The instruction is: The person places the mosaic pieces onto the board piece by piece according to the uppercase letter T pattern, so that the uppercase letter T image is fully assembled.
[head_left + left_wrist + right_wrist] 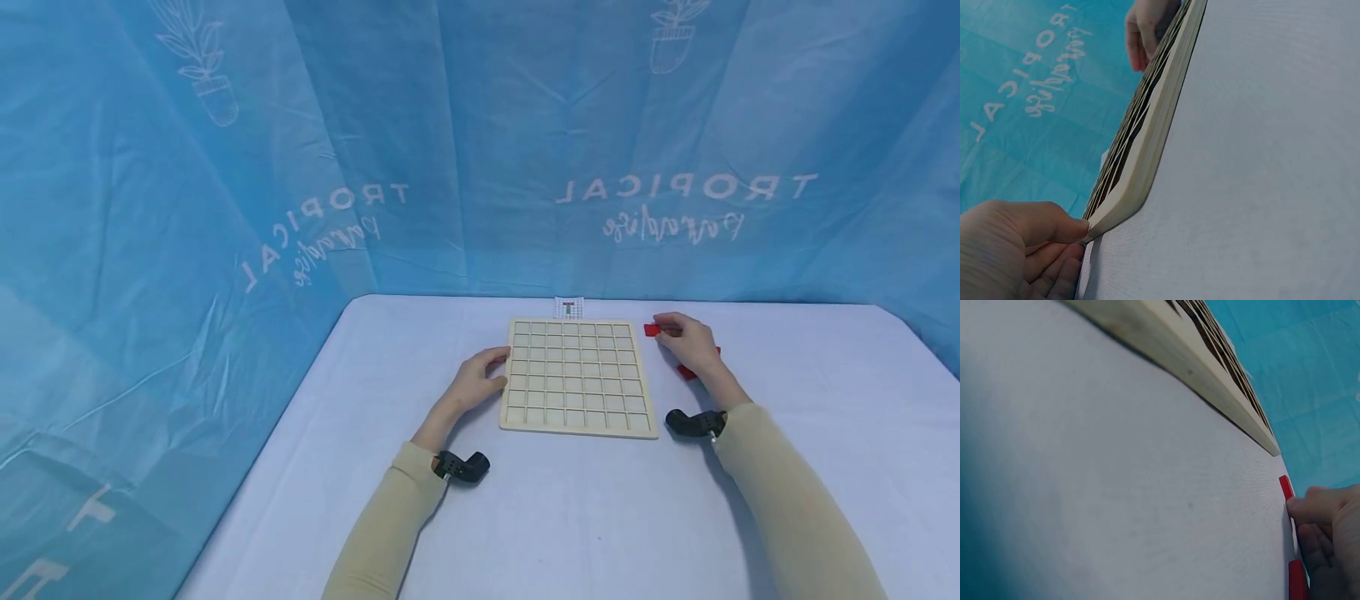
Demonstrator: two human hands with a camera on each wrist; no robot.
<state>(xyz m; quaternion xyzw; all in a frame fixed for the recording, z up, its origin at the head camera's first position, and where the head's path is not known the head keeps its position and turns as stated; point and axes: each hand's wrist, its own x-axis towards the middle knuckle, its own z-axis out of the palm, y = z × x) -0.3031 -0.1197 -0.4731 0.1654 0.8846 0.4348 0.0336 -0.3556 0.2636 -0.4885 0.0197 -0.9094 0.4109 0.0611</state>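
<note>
A square wooden grid board lies on the white table in the head view. My left hand rests at its left edge, thumb and forefinger tips touching the rim a little apart; the left wrist view shows the thumb right at the edge. Right of the board's far corner, my right hand pinches a small flat red piece between thumb and fingers, close over the table. Another red piece lies under that wrist, partly hidden. The right wrist view also shows a red piece near the fingers.
A small card printed with a grid and coloured marks lies behind the board's far edge. Blue printed cloth hangs behind and to the left of the table. Each wrist carries a black camera.
</note>
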